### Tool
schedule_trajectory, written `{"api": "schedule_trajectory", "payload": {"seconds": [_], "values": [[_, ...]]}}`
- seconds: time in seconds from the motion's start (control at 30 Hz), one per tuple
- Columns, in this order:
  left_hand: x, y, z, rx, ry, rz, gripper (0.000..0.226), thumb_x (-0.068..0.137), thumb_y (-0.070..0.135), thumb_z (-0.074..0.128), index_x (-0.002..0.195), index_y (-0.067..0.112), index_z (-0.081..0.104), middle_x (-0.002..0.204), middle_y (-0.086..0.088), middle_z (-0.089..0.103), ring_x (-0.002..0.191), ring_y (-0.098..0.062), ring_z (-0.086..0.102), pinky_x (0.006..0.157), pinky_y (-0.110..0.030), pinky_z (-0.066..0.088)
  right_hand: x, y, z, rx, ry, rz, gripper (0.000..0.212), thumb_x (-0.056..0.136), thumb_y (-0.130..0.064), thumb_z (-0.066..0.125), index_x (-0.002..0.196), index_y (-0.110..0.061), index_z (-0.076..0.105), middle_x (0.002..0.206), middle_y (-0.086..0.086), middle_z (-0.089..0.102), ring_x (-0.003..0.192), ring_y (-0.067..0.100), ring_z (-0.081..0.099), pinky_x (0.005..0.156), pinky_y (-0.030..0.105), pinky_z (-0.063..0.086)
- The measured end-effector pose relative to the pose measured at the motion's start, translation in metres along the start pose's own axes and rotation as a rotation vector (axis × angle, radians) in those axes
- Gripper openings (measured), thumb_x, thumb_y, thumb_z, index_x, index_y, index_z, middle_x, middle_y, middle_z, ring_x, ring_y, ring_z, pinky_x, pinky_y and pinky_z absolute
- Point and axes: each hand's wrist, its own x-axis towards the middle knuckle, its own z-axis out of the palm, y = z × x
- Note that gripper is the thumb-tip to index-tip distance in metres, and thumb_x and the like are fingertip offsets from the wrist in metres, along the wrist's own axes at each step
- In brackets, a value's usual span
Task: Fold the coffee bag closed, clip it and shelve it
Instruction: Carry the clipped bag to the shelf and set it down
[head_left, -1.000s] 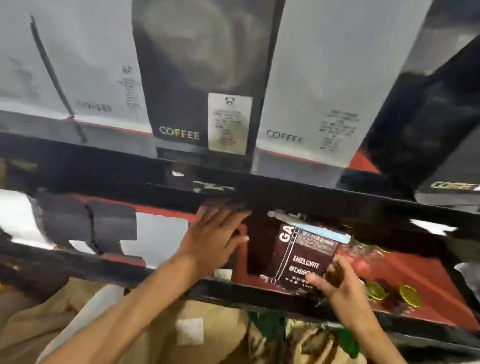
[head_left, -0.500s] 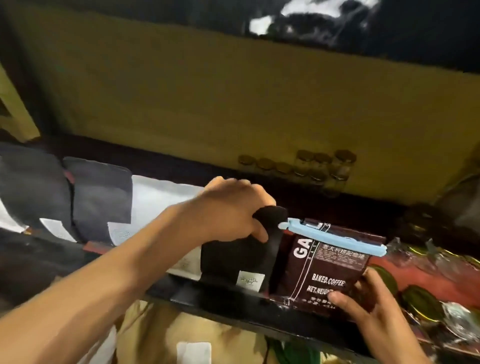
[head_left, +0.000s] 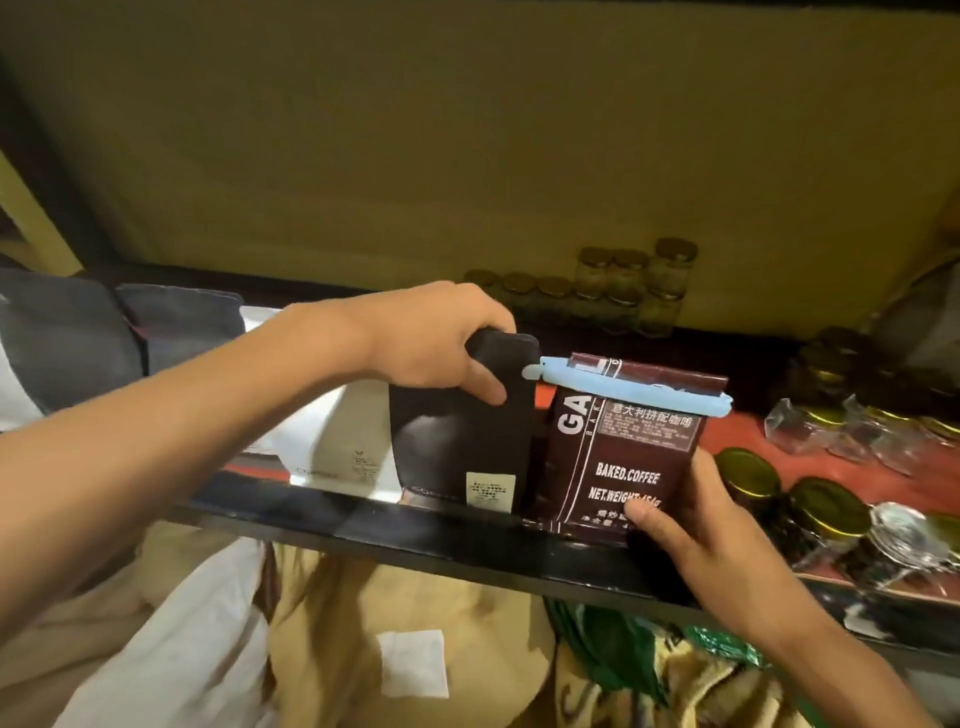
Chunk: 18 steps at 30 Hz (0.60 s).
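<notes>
A dark brown coffee bag (head_left: 623, 441) printed "BAKED.COFFEE" stands upright on the red shelf (head_left: 727, 431), its folded top held by a light blue clip (head_left: 634, 387). My right hand (head_left: 696, 525) grips its lower right corner, thumb across the front. Just left of it stands a black coffee bag (head_left: 462, 441). My left hand (head_left: 436, 343) is closed over that black bag's top edge. The two bags stand close side by side with a narrow gap between them.
White and grey coffee bags (head_left: 322, 441) stand in a row to the left. Gold-lidded glass jars (head_left: 810, 519) crowd the shelf to the right, and more jars (head_left: 623, 280) line the back by the yellow wall. The shelf's black front rail (head_left: 415, 540) runs below. Sacks lie underneath.
The view swung down from the upper shelf to this one. My left hand closed on the black bag's top. The clipped brown bag stands further in on the shelf beside it.
</notes>
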Motion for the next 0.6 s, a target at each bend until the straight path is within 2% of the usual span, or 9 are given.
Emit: {"api": "schedule_trajectory", "payload": {"seconds": [0.07,0.1,0.13,0.2,0.3,0.4,0.43,0.5,0.6], "values": [[0.000,0.001,-0.006,-0.053,0.002,0.044,0.026,0.078,0.033,0.080,0.101,0.030,0.067,0.095,0.005,0.073,0.084,-0.013,0.068,0.074,-0.036,0.057,-0.008,-0.012,-0.014,-0.088,0.118,-0.019,0.067,0.074,-0.059,0.062,0.125,-0.077,0.022,0.100,-0.043,0.059,0.088,-0.018,0.055,0.084,0.029,0.048],[0.000,0.000,-0.008,-0.061,-0.001,0.057,0.027,0.079,0.034,0.079,0.103,0.031,0.067,0.096,0.006,0.072,0.084,-0.012,0.068,0.074,-0.034,0.056,-0.011,-0.019,-0.022,-0.161,0.244,-0.053,0.073,0.070,-0.067,0.059,0.131,-0.076,0.019,0.104,-0.039,0.061,0.087,-0.013,0.056,0.082,0.032,0.049],[0.001,0.000,-0.008,-0.055,-0.008,0.068,0.025,0.080,0.034,0.078,0.103,0.031,0.067,0.097,0.007,0.072,0.084,-0.011,0.068,0.073,-0.032,0.056,-0.013,-0.028,-0.030,-0.244,0.386,-0.093,0.079,0.071,-0.070,0.057,0.140,-0.064,0.021,0.115,-0.028,0.063,0.095,-0.001,0.060,0.086,0.041,0.053],[0.004,-0.001,-0.006,-0.028,-0.030,0.075,0.018,0.083,0.031,0.076,0.100,0.027,0.071,0.096,0.008,0.073,0.083,-0.009,0.068,0.075,-0.033,0.057,-0.010,-0.051,-0.039,-0.404,0.546,-0.241,0.070,0.082,-0.067,0.054,0.144,-0.041,0.036,0.128,-0.003,0.064,0.111,0.022,0.061,0.090,0.056,0.053],[0.011,-0.005,0.005,-0.026,-0.039,0.085,0.010,0.085,0.022,0.075,0.095,0.022,0.075,0.090,0.004,0.076,0.078,-0.007,0.070,0.074,-0.031,0.058,0.006,-0.099,-0.038,-0.620,0.339,-0.355,0.050,0.084,-0.064,0.046,0.129,-0.044,0.054,0.125,-0.008,0.066,0.114,0.021,0.060,0.089,0.051,0.054],[0.013,-0.011,0.011,-0.108,-0.015,0.100,0.008,0.082,0.018,0.077,0.088,0.024,0.078,0.078,0.010,0.074,0.072,0.004,0.066,0.064,-0.012,0.052,0.016,-0.125,-0.022,-0.728,0.132,-0.355,0.026,0.094,-0.044,0.054,0.119,-0.048,0.060,0.116,-0.014,0.068,0.107,0.018,0.062,0.083,0.045,0.054],[0.013,-0.014,0.011,-0.133,-0.006,0.106,0.009,0.081,0.018,0.078,0.087,0.024,0.078,0.077,0.012,0.073,0.073,0.006,0.065,0.064,-0.010,0.051,0.020,-0.127,-0.019,-0.773,0.125,-0.362,0.023,0.096,-0.037,0.056,0.116,-0.047,0.061,0.111,-0.014,0.067,0.103,0.019,0.063,0.079,0.043,0.054],[0.014,-0.018,0.012,-0.150,0.019,0.106,0.009,0.079,0.020,0.080,0.086,0.025,0.077,0.078,0.010,0.072,0.075,0.000,0.065,0.064,-0.015,0.050,0.022,-0.130,-0.016,-0.836,0.132,-0.344,0.026,0.096,-0.028,0.059,0.115,-0.045,0.063,0.106,-0.013,0.065,0.099,0.019,0.063,0.075,0.041,0.055],[0.019,-0.017,0.014,-0.131,0.002,0.075,0.012,0.079,0.025,0.080,0.090,0.027,0.076,0.085,0.011,0.069,0.080,-0.005,0.066,0.072,-0.021,0.053,0.025,-0.128,-0.014,-0.892,0.165,-0.350,0.028,0.093,-0.025,0.064,0.116,-0.041,0.066,0.106,-0.012,0.066,0.098,0.020,0.065,0.072,0.038,0.055]]}}
